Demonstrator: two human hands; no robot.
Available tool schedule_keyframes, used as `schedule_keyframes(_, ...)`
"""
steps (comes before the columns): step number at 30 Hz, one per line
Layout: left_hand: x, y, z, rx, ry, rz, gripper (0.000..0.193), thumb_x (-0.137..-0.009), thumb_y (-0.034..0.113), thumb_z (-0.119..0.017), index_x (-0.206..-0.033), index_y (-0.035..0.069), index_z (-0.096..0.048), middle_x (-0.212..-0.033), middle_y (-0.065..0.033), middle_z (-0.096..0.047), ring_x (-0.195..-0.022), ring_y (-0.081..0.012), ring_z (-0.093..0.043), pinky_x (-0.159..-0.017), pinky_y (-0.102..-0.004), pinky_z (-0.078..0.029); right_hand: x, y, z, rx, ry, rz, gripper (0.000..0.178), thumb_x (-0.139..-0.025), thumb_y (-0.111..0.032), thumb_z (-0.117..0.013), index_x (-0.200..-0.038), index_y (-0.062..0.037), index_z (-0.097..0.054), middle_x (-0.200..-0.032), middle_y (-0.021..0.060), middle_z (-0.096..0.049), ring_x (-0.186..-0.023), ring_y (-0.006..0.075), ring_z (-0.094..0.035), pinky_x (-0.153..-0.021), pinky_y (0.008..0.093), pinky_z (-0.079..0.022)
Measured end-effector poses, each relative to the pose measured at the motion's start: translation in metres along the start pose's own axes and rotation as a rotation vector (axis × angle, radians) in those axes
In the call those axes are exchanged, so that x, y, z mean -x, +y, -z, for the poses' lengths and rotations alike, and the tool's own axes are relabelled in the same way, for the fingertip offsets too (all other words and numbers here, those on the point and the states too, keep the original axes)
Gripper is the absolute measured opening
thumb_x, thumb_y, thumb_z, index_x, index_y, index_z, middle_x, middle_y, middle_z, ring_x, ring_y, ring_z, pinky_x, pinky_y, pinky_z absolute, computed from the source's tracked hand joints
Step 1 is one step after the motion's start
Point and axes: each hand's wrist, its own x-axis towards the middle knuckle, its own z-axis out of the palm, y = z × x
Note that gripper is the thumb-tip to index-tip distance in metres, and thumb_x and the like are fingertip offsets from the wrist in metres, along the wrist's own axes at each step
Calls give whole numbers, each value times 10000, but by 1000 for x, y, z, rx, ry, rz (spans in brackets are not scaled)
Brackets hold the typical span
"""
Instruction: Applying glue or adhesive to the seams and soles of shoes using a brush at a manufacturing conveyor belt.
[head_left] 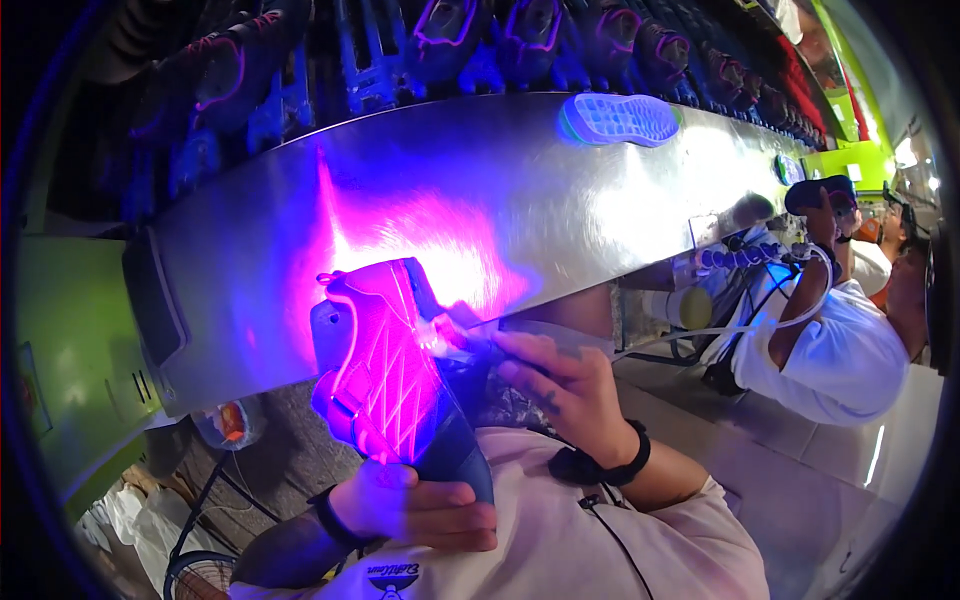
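My left hand [425,508] is wrapped round the dark toe end of a shoe upper [395,375], which is tilted in front of my chest. Violet-pink light floods the upper, showing pale crossing lines on its side and a pull loop at the heel. My right hand [565,385] pinches a small brush [455,338], blurred, whose pale tip meets the edge of the upper on its right side. Fingers of the right hand partly cover the brush handle. Beyond the hands, a light-coloured shoe sole [622,120] lies on the metal bench [530,190].
Dark shoes with pink trim [530,25] stand in a row on blue holders along the bench's far side. A green machine panel [80,330] is at the left. To the right, a co-worker in a white shirt [825,345] holds a dark shoe [820,195].
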Motion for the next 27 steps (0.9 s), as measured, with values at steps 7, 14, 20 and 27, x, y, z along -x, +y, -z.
schedule_keyframes(7,2,6,-14,70,177,92,502,-1001,410,-589,-1491,410,-479,-1619,100,-419,-1509,-156,-380,-1251,-502,-169,0,9,4,78,-5,83,348,-935,-133,-740,-1279,-86,-720,-1023,171,-740,-886,216,-700,-810,331,-542)
schedule_keyframes(14,9,11,-15,100,169,122,476,-1029,468,-509,-1498,398,-479,-1641,90,-390,-1526,-164,-346,-1265,-515,-146,-13,8,-2,37,82,184,352,-940,-125,-734,-1291,-108,-718,-1076,176,-753,-1027,272,-729,-855,376,-552)
schedule_keyframes(20,2,21,-31,88,297,279,643,-1057,451,-445,-1633,224,-270,-1716,-25,-224,-1584,-251,-200,-1274,-562,-111,21,-1,13,-9,11,187,311,-934,-106,-749,-1243,-67,-743,-986,118,-770,-924,175,-707,-833,314,-534)
schedule_keyframes(27,-8,18,-16,-17,83,330,666,-1069,292,-358,-1577,-91,-163,-1642,-297,-242,-1512,-480,-277,-1251,-573,-202,51,-22,38,23,-56,118,333,-899,-12,-750,-1232,-14,-734,-1068,110,-780,-923,168,-697,-857,314,-536)
